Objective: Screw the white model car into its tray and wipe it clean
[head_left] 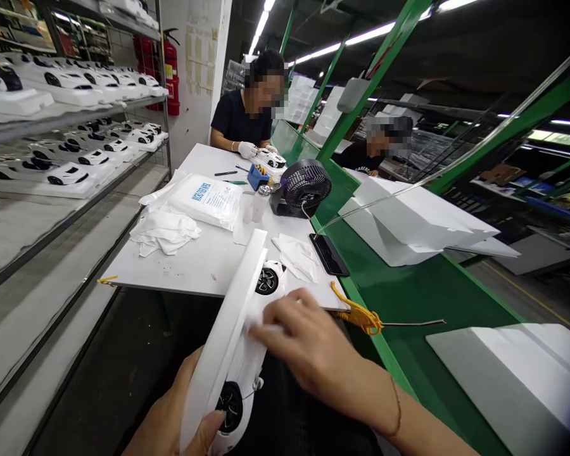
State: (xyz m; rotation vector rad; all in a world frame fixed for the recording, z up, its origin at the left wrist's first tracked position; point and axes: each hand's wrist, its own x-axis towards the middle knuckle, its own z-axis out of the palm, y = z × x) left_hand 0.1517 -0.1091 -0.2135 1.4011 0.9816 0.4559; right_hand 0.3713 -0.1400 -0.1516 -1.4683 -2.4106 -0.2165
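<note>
A white model car (253,349) with black wheels is tipped on its side against a long white foam base (225,323) in front of me. My left hand (183,405) grips the base from below, its thumb near the lower wheel. At the car's side, my right hand (294,332) has its fingers curled in and pressed together. Blur hides whether a small white wipe or nothing is between those fingertips. Past the car's upper end, a crumpled white cloth (297,256) lies on the white table (190,275).
A wipes pack (206,197), loose wipes (165,231), a black fan (306,183) and a phone (329,254) are on the table. Green conveyor (399,285) at right carries white foam boxes (418,212). Shelves (71,111) of model cars stand left. Two people sit beyond.
</note>
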